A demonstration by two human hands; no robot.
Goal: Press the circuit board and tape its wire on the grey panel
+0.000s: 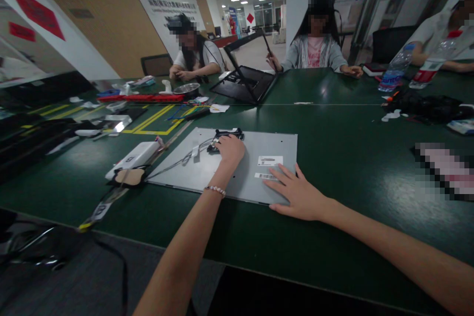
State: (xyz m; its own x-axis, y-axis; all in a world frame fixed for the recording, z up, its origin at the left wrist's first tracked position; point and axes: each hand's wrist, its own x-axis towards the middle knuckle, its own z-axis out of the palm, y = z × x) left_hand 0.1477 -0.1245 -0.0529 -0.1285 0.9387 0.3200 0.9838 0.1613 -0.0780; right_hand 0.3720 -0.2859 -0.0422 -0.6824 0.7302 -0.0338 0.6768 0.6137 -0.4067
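A flat silver-grey metal panel [244, 177], which looks like the back of a display panel, lies on the green table in front of me. Two white labels show on it, one with a barcode. Near its far edge sits a small black plastic part [237, 133] with dark cables [185, 158] trailing left. The bent fingers of my left hand [230, 148] close on this part and hide some of it. My right hand [296, 192] rests on the panel's near right corner, fingers spread, holding nothing.
Left of the panel lies a white box-shaped device [135, 158]. Across the table a person holds up a black frame [242, 47] above a black housing [246, 84]. Two bottles [431, 64] stand far right. Red strips [144, 98] and a metal bowl [187, 90] lie far left.
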